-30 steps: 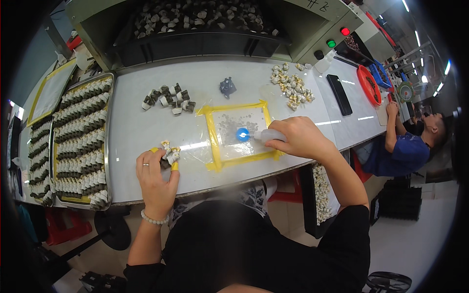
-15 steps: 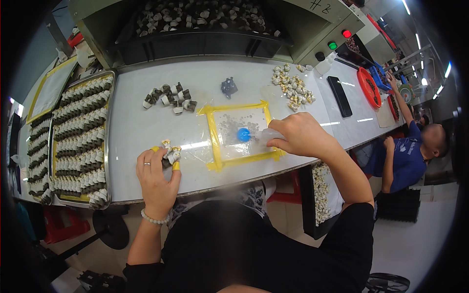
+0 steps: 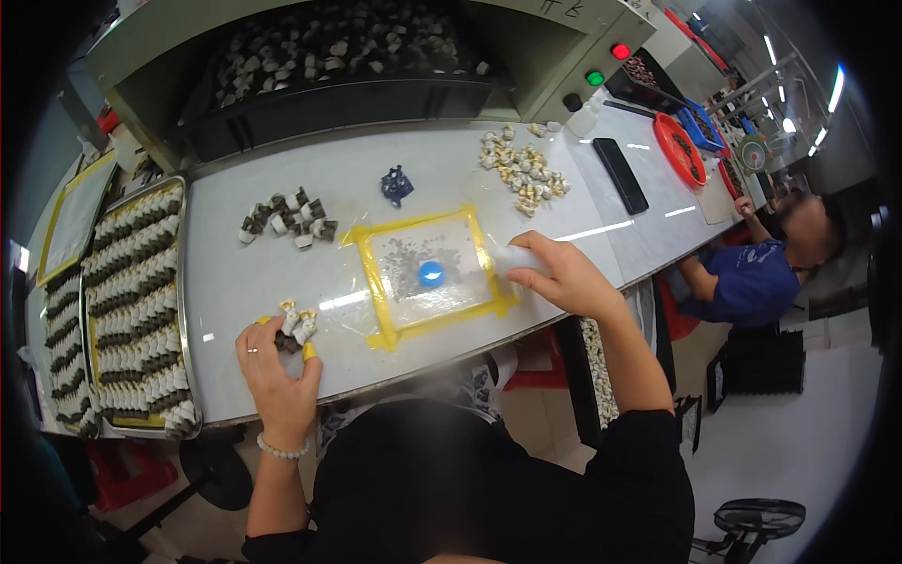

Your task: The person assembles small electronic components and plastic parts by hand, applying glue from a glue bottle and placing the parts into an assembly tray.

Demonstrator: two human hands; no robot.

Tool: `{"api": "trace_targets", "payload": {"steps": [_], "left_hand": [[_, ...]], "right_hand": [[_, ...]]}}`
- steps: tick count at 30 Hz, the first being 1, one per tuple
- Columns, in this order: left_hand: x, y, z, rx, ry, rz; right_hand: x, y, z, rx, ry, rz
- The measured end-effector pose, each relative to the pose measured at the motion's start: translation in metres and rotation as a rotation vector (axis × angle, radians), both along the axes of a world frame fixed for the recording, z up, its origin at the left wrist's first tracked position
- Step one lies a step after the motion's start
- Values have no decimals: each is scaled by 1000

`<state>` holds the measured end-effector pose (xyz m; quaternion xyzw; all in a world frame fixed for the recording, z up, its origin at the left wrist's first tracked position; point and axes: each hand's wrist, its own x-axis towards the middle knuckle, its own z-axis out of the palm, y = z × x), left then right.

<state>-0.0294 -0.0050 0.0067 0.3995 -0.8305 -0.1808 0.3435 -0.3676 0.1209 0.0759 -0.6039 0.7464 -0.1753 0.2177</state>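
Note:
My left hand (image 3: 280,381), yellow covers on its fingertips, has thumb and fingers round a small cluster of white-and-yellow figurines (image 3: 299,322) with dark grey bases, standing on the table. In my right hand (image 3: 573,275) is a translucent white squeeze bottle (image 3: 510,259), tilted over the right edge of a yellow-taped square sheet (image 3: 442,313). A glossy blue round piece (image 3: 431,274) lies on that sheet among grey spots, apart from the bottle. Behind the sheet are a dark blue-grey piece (image 3: 396,186), loose white-and-yellow figurines (image 3: 526,169) and grey-and-white bases (image 3: 287,218).
Trays with rows of assembled pieces (image 3: 141,301) stand at the left. A machine with a black bin (image 3: 338,108) is at the back. Toward the right are a black phone (image 3: 620,176), a red basin (image 3: 678,150) and a seated person in blue (image 3: 761,287).
The bottle has drawn back to the right, away from the blue piece. My left hand stays at the figurines. The whole view has shifted and turned; the person at right has lowered an outstretched arm.

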Motion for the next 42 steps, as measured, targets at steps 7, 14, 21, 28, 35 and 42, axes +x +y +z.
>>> {"api": "trace_targets", "payload": {"steps": [7, 14, 21, 28, 35, 42], "left_hand": [[5, -2, 2, 39, -9, 16], [-3, -5, 3, -9, 5, 10], [3, -3, 2, -1, 56, 13], [64, 10, 54, -192, 145, 143], [203, 7, 90, -79, -196, 650], [204, -10, 78, 168, -274, 602]], "right_hand": [[-78, 26, -50, -482, -543, -382], [-185, 12, -92, -708, -357, -618], [-221, 0, -129, -737, -339, -565], [-227, 1, -141, -726, -370, -520], [-230, 4, -139, -746, -354, -536], [-236, 2, -144, -755, -346, -523]]}}
